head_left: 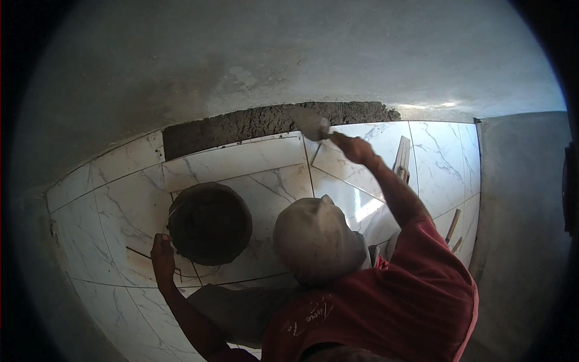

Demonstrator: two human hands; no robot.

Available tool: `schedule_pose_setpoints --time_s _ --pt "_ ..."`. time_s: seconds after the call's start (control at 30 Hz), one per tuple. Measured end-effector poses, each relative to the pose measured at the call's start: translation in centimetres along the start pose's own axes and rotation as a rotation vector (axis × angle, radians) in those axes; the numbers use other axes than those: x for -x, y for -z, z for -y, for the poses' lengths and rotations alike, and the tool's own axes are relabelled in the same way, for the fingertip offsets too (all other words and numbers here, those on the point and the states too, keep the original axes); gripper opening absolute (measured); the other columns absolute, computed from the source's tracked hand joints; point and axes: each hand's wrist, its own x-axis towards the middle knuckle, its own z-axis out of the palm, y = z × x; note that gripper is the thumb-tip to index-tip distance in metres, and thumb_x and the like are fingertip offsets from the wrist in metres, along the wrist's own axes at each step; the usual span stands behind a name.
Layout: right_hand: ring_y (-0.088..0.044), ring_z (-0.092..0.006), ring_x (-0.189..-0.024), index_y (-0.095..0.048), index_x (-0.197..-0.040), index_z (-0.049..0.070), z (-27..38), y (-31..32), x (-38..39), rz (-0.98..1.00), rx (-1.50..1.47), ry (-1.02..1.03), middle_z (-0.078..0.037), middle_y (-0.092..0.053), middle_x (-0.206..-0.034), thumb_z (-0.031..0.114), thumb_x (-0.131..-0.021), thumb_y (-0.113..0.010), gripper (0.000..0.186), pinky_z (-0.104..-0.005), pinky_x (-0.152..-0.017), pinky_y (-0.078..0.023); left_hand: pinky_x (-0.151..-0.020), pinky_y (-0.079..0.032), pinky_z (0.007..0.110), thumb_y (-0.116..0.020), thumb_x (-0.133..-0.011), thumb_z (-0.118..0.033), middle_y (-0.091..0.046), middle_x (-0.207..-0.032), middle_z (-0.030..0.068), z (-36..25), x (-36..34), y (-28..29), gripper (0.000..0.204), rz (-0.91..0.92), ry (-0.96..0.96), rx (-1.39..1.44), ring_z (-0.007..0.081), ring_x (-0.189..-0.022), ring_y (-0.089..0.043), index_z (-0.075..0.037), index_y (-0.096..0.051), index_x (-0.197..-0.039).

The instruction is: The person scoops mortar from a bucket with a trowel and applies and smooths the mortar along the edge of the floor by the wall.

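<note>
A person in a red short-sleeved shirt (pixel 410 301) and a grey cap (pixel 315 240) crouches over a floor of white marble-patterned ceramic tiles (pixel 108 211), seen from above. The right hand (pixel 353 146), at about one o'clock from the cap, is closed around the handle of a steel-bladed mortar trowel (pixel 312 125); the handle itself is hidden inside the fist. The trowel's long axis runs from the fist toward ten o'clock, its mortar-coated blade pointing up and to the left, with the tip resting on the strip of dark grey wet mortar (pixel 271 120) that lies between the tiled area and the bare grey cement floor (pixel 241 54). The left hand (pixel 161 256), at about nine o'clock from the cap, rests flat on a tile with fingers spread and grips nothing, just beside the lower left rim of one round black bucket of mortar (pixel 210 223). One trowel, one bucket and one mortar strip are in view. A long pale straightedge (pixel 401 158) lies on the tiles just right of the raised forearm, and two wooden tool handles (pixel 453 226) show at about three o'clock, near the grey wall (pixel 518 229). About a dozen tiles can be counted, though the fisheye rim makes the exact number unclear.
</note>
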Motion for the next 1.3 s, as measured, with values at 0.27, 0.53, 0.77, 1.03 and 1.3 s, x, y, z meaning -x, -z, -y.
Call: schedule_pose_setpoints --time_s 0.27,0.53,0.77,1.03,1.3 --pt "-0.053 -0.0252 -0.118 -0.047 -0.135 0.015 -9.3 4.7 6.5 0.057 -0.013 -0.448 -0.013 -0.051 -0.132 0.031 -0.098 -0.021 0.048 -0.035 -0.098 -0.04 -0.057 -0.037 0.036 -0.036 -0.099 -0.037 -0.048 -0.064 0.0099 0.5 0.4 0.5 0.04 0.022 0.019 -0.017 0.0183 -0.057 -0.043 -0.001 -0.051 -0.093" --pt "-0.05 -0.0125 -0.05 -0.051 -0.132 0.017 -10.6 7.8 10.3 -0.103 -0.392 -0.874 -0.003 -0.051 -0.069 0.054 -0.088 -0.05 0.058 -0.028 -0.039 -0.04 -0.059 -0.039 0.038 -0.033 -0.098 -0.038 -0.052 -0.068 0.0148 -0.7 0.2 0.5 0.043 0.028 0.012 -0.041 0.0227 -0.059 -0.047 0.001 -0.052 -0.095" --pt "-0.051 -0.0156 -0.052 -0.056 -0.109 0.007 -12.1 3.3 6.9 -0.171 -0.963 -0.832 -0.004 -0.053 -0.07 0.037 -0.092 -0.049 0.035 -0.0312 -0.041 -0.041 -0.061 -0.041 0.039 -0.034 -0.098 -0.038 -0.054 -0.07 0.0173 -0.9 0.0 0.6 0.042 0.039 0.037 -0.048 0.0276 -0.062 -0.052 0.0 -0.053 -0.096" --pt "-0.05 -0.0176 -0.046 -0.047 -0.093 0.007 -4.3 -5.1 -1.1 -0.179 -0.62 -0.105 -0.009 -0.051 -0.064 0.036 -0.095 -0.044 0.029 -0.033 -0.037 -0.039 -0.063 -0.041 0.038 -0.035 -0.098 -0.034 -0.055 -0.072 0.0164 -1.0 0.1 0.5 0.039 0.033 0.044 -0.066 0.0275 -0.064 -0.052 0.0 -0.053 -0.095" --pt "-0.065 -0.0356 -0.068 -0.044 -0.13 0.001 6.1 2.3 2.8 -0.35 -0.162 0.317 -0.022 -0.064 -0.095 0.028 -0.094 -0.044 0.044 -0.0426 -0.057 -0.052 -0.062 -0.041 0.039 -0.035 -0.098 -0.037 -0.055 -0.07 0.0166 -1.8 -0.1 0.5 0.041 0.066 0.031 -0.038 0.0271 -0.062 -0.052 0.0 -0.053 -0.094"
